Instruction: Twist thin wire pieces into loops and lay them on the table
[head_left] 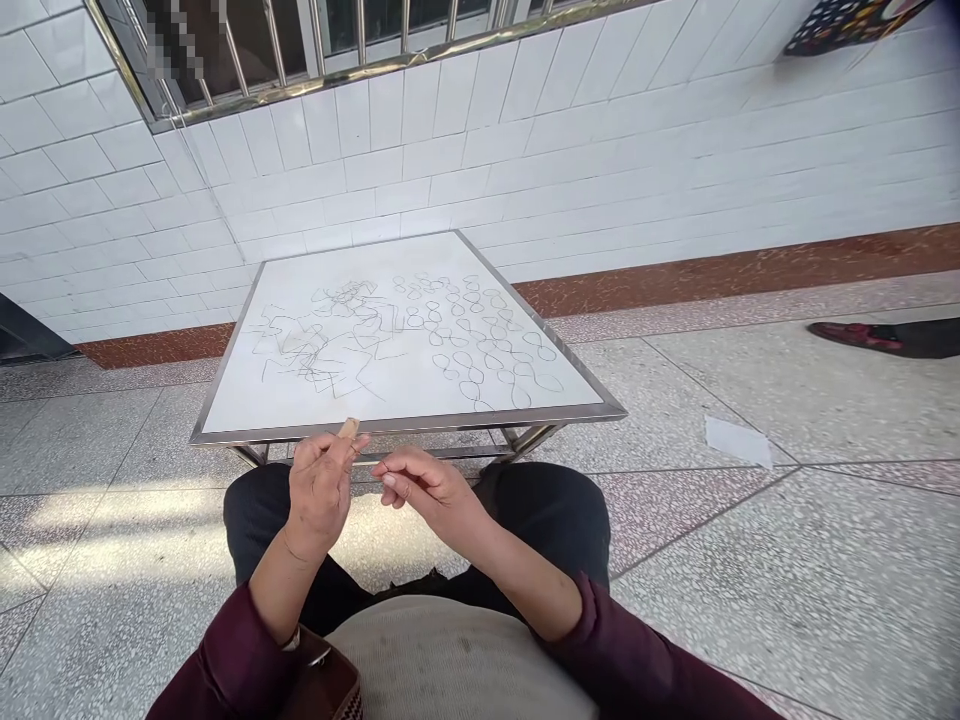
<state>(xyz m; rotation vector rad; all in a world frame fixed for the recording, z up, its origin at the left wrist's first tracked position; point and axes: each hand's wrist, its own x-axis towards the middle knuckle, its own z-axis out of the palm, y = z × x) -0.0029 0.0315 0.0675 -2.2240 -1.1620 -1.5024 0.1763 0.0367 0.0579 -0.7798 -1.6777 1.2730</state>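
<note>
The head view looks down past a beige apron (pixel 450 665) and dark trousers (pixel 540 515) to a low table (pixel 409 425) with a white top and a metal frame, its far corner close to a tiled wall (pixel 480 170). Pencil lines (pixel 330 340) and loops (pixel 480 340) cover most of the top and stop short of its edges. Both hands hang in the space between the lap and the table's near edge, with a strip of terrazzo floor (pixel 810 560) spreading out on the right. The left hand (pixel 322 490) is closed around a short wooden stick (pixel 348 428), with the fingers curled and the pale tip poking up past them. In the picture, that tip overlaps the near edge, but whether it touches the table cannot be told. The right hand (pixel 427 490) is just beside the left, with its thumb and forefinger pinched tightly together. A fine strand (pixel 379 468) may run from those fingertips (pixel 386 478), but it is too thin to be sure. Maroon sleeves (pixel 225 660) cover both forearms up to the wrists. A shoe (pixel 855 337) from someone else rests at the right edge, well apart from the hands.
</note>
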